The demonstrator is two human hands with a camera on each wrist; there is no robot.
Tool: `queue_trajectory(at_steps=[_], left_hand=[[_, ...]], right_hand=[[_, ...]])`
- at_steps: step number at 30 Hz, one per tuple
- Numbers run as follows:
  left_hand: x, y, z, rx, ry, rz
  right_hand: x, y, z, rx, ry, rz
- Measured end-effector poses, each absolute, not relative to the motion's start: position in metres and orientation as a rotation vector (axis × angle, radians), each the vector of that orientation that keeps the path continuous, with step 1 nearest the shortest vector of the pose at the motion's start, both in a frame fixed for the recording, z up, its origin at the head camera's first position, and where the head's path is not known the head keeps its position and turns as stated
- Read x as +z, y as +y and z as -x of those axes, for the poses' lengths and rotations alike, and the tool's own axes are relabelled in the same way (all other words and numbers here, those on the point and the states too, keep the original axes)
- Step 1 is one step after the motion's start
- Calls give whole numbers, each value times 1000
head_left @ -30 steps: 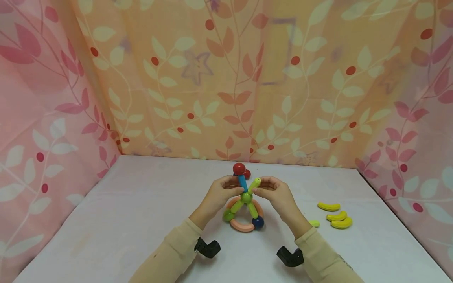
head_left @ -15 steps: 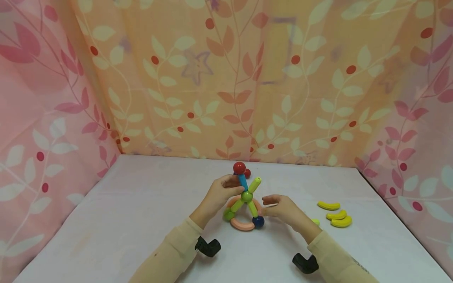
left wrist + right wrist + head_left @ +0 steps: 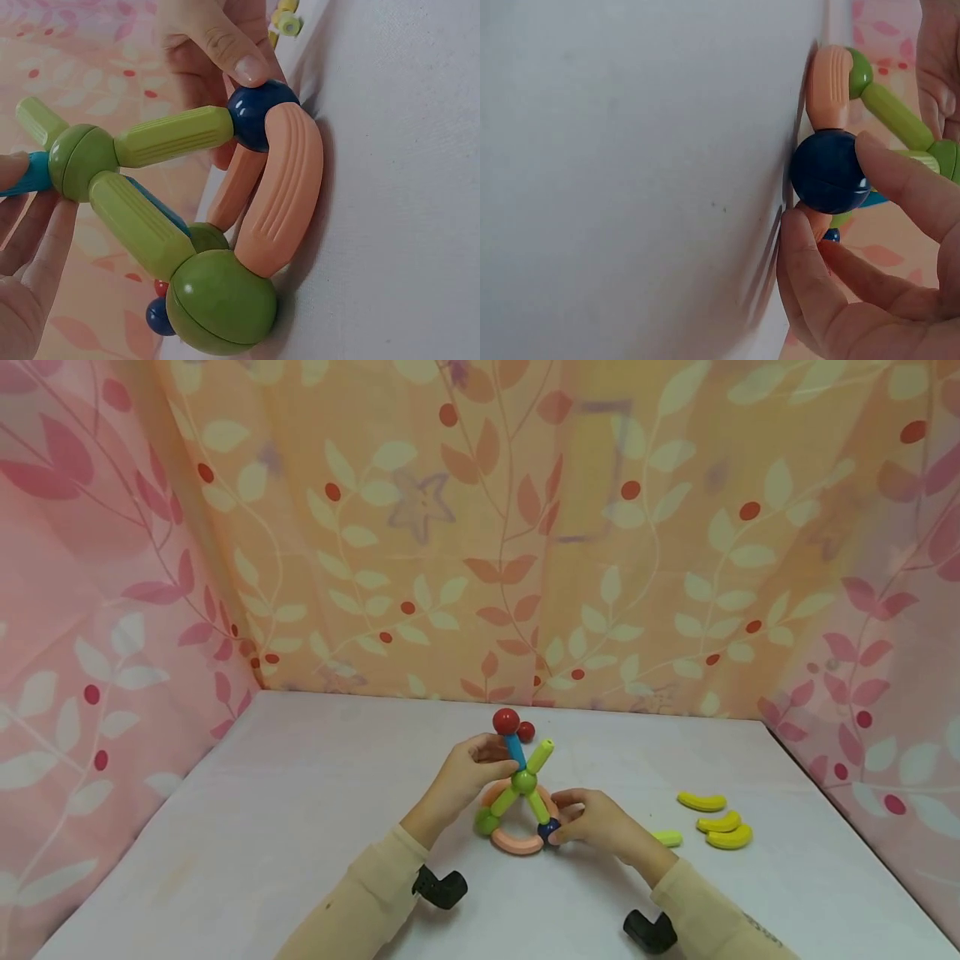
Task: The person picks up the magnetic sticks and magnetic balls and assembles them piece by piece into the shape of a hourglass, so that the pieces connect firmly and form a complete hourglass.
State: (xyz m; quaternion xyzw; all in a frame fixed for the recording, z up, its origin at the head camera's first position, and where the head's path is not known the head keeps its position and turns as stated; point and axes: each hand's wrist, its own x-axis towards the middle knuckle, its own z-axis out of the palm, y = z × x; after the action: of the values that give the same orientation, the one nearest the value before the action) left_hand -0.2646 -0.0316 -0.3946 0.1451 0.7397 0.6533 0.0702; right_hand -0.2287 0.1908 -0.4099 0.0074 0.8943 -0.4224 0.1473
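A toy structure of rods and balls stands mid-table on a peach ring (image 3: 516,843). From its central green ball (image 3: 523,781) light green rods (image 3: 540,757) fan out, and a blue rod (image 3: 514,750) rises to a red ball (image 3: 506,721). My left hand (image 3: 501,758) pinches the blue rod; its fingers (image 3: 41,244) lie beside the central green ball (image 3: 79,161). My right hand (image 3: 558,831) pinches the dark blue ball (image 3: 547,831) at the ring's right end. The right wrist view shows finger and thumb around this ball (image 3: 829,172), next to the peach arc (image 3: 829,86).
Three yellow curved pieces (image 3: 718,822) lie on the white table (image 3: 300,827) to the right, with a small yellow-green piece (image 3: 667,838) nearer the right hand. A second red ball (image 3: 527,732) sits behind the structure. Leaf-patterned curtains close in three sides.
My right hand has let go of the upper light green rod and come down to the dark blue ball at the ring. The left hand has kept its hold on the blue rod.
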Motion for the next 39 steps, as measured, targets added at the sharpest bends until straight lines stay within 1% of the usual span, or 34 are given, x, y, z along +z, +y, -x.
queue_trajectory(at_steps=[5, 12, 20, 28, 33, 39], left_hand=[[-395, -32, 266, 1974, 2220, -425], [-395, -31, 267, 1991, 2200, -391], [-394, -31, 265, 1991, 2203, -382], [-395, -30, 265, 2003, 2190, -375], [-396, -30, 264, 2001, 2180, -370], [-398, -30, 266, 2035, 2149, -401]], right_hand=[[-408, 195, 235, -1197, 2558, -7], [-401, 206, 246, -1220, 2459, 87], [-388, 215, 293, -1417, 2453, 65], [-401, 206, 337, -1468, 2454, 78], [-407, 203, 354, -1539, 2395, 132], [-410, 199, 364, -1562, 2382, 182]])
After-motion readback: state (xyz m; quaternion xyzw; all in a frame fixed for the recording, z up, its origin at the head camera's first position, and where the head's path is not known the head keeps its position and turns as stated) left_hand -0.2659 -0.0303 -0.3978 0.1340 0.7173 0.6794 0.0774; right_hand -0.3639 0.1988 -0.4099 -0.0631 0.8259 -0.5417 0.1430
